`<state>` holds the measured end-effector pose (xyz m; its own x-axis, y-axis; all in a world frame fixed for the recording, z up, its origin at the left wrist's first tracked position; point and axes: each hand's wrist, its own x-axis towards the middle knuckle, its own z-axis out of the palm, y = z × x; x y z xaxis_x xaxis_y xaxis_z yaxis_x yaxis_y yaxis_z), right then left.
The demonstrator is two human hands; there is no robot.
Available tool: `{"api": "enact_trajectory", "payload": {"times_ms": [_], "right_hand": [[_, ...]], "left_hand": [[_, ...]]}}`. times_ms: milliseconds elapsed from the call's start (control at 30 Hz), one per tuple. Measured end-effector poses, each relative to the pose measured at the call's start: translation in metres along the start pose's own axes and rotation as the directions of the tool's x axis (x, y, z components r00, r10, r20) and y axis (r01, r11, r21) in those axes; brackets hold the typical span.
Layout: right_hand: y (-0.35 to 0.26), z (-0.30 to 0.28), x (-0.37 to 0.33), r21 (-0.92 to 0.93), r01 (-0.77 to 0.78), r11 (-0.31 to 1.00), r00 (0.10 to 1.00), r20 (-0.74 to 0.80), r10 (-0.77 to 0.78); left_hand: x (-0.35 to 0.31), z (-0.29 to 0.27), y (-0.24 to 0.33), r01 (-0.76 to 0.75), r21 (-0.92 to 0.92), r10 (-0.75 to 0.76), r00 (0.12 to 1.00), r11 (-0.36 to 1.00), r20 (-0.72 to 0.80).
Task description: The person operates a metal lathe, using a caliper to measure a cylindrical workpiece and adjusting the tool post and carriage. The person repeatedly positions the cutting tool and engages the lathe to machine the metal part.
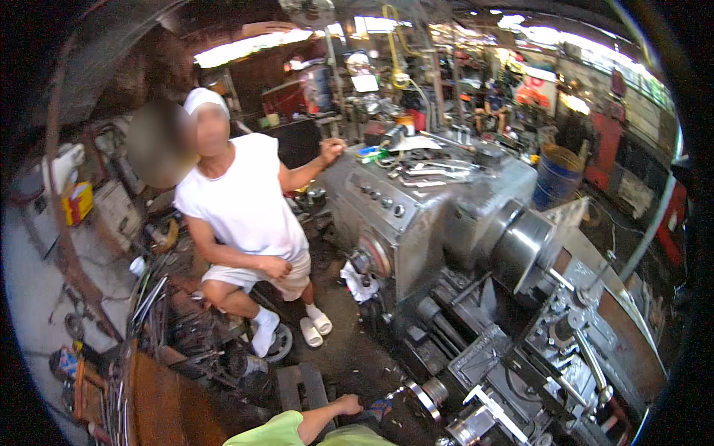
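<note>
My left hand (347, 405), below a light green sleeve, is low in the picture with its fingers curled closed. Nothing shows in it, and it is close to my dark-clad leg. To its right is the lathe's round metal handwheel (422, 401), apart from the hand. A vernier caliper (497, 415) lies across the lathe carriage near that wheel. The lathe's large chuck (529, 241) sticks out of the grey headstock (416, 241). Several wrenches (435, 174) lie on top of the headstock. My right hand is out of sight.
A person (242, 193) in a white sleeveless shirt leans by the headstock, one hand at its edge. White slippers (315, 331) lie on the floor. Metal rods and scrap (178, 323) are heaped at the left. A blue drum (556, 182) stands beyond the lathe.
</note>
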<state>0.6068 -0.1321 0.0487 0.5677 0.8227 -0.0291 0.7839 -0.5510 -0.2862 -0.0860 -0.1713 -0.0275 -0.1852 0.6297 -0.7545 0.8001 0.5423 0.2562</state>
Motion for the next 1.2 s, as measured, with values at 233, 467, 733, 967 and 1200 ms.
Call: {"api": "enact_trajectory", "payload": {"times_ms": [233, 467, 733, 967, 1200], "right_hand": [[0.018, 0.044, 0.034, -0.056, -0.255, 0.965, 0.965, 0.04, 0.258], [0.008, 0.061, -0.029, 0.096, -0.155, 0.983, 0.964, 0.233, 0.129], [-0.069, -0.042, -0.081, 0.058, -0.145, 0.988, 0.92, -0.361, 0.156], [-0.178, -0.097, -0.132, 0.133, 0.074, 0.988, 0.808, -0.588, 0.018], [-0.261, -0.13, -0.184, 0.228, 0.205, 0.952, 0.797, -0.603, -0.027]], "left_hand": [[-0.005, 0.025, -0.043, 0.018, -0.04, -0.02, 0.998, 0.999, -0.054], [-0.039, -0.101, 0.032, -0.238, -0.073, 0.164, 0.833, 0.969, -0.529], [-0.11, -0.332, 0.153, -0.788, 0.322, 0.464, -0.052, 0.525, -0.884], [-0.066, -0.445, 0.211, -0.632, 0.63, 0.474, -0.428, 0.452, -0.77], [-0.018, -0.442, 0.25, -0.575, 0.658, 0.497, -0.438, 0.486, -0.749]]}}
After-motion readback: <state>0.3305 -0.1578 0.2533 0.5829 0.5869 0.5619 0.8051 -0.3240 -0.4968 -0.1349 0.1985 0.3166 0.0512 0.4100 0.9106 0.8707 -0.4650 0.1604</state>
